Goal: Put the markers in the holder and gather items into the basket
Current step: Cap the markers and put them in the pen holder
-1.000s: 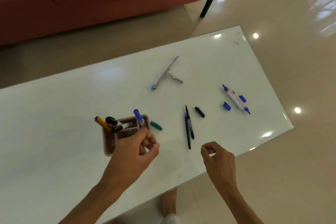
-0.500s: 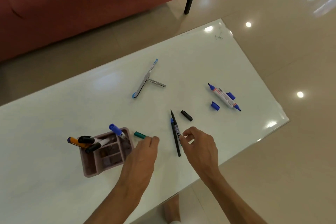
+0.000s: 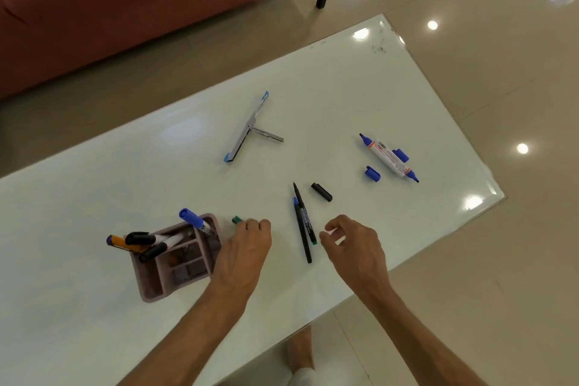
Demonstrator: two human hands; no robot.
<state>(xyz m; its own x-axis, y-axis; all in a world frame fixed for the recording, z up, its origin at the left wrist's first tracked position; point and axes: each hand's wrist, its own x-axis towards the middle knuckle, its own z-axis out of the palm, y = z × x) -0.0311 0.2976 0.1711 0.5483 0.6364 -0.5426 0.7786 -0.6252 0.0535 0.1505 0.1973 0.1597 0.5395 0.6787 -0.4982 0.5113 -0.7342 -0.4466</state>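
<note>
Left hand [image 3: 242, 247] seems to pinch the green cap [image 3: 237, 220]; right hand [image 3: 354, 247] hangs loosely curled, empty, beside two thin pens [image 3: 303, 226].

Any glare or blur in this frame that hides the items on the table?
Head view: ceiling-light glare sits on the table corners and floor, clear of the items; the left hand fingers and green cap are slightly motion-blurred; the thin pens and double-ended marker are sharp; wide-angle bending at the edges.

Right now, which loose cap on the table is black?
The black cap beside the thin pens' tips; the caps near the double-ended marker are blue.
</note>
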